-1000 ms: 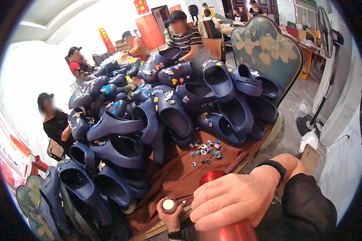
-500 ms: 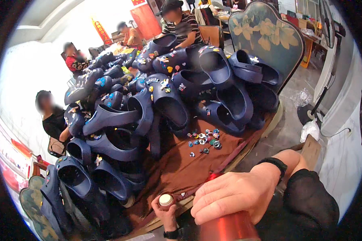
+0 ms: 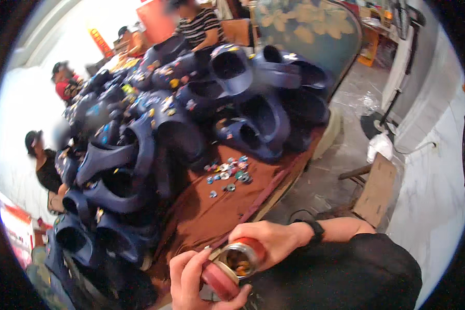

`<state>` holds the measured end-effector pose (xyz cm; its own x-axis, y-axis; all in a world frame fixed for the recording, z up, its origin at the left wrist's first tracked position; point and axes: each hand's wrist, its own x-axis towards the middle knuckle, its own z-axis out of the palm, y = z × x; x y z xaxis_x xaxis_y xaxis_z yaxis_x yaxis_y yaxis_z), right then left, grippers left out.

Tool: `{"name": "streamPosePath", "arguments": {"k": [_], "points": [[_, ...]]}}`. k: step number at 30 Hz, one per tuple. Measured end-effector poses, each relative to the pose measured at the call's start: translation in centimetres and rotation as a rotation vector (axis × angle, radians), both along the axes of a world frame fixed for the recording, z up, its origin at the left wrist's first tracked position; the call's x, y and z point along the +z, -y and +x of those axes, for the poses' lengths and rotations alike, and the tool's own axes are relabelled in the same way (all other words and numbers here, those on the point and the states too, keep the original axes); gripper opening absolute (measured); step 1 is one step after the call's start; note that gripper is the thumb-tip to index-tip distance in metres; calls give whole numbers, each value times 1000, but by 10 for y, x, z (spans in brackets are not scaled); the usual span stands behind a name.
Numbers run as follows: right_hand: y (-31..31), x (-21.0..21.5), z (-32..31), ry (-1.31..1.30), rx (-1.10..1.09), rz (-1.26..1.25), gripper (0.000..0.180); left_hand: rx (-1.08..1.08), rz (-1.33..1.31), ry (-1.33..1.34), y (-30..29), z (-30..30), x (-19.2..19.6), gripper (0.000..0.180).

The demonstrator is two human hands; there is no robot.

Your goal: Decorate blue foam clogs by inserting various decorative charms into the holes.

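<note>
My right hand (image 3: pixel 277 241) is wrapped round a red metal flask (image 3: pixel 256 249), tilted so that its wide steel mouth faces left. Brown and yellowish bits show inside it; what they are I cannot make out. In my left hand (image 3: pixel 187 275) is the flask's dark red lid (image 3: pixel 219 280), with a cream-coloured inner side turned to the mouth. Lid and flask are close together; whether they touch is unclear. Beyond my hands, small colourful shoe charms (image 3: pixel 230 175) lie scattered on the brown cloth (image 3: pixel 201 206).
Dark blue clogs (image 3: pixel 178 129), many with charms, are heaped over the table's left and far side. Several people sit or stand around it. On the right are a wooden stool (image 3: pixel 375 186), a white plastic bag (image 3: pixel 379 148) and a stand's round base (image 3: pixel 374 126).
My right hand has swung the flask round, so its open mouth now shows. My left hand has brought the lid up beside the mouth. The view has shifted to the right.
</note>
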<state>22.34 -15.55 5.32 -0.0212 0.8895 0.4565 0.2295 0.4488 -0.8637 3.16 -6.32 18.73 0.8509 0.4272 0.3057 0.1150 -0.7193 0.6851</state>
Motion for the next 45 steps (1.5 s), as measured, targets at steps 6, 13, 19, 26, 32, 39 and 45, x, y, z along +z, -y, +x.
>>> {"name": "streamPosePath", "arguments": {"k": [6, 13, 19, 26, 32, 39, 45], "points": [[3, -29, -3, -47, -163, 79, 65, -117, 160, -347, 9, 48, 1, 73], [33, -55, 31, 20, -238, 138, 69, -471, 476, -439, 7, 97, -13, 78], [73, -57, 47, -18, -306, -8, 68, -825, 466, -318, 12, 125, -33, 60], [90, -64, 46, -20, -504, -55, 69, -559, 351, -73, 33, 138, -89, 53], [86, -83, 44, -33, -735, -52, 48, -151, 394, -113, 63, 146, -98, 31], [100, -63, 60, 81, -266, -144, 50, -812, 202, 155, 23, 145, -100, 37], [93, -39, 21, -658, -331, -168, 70, -833, -139, 269, 15, 149, -103, 59]]}}
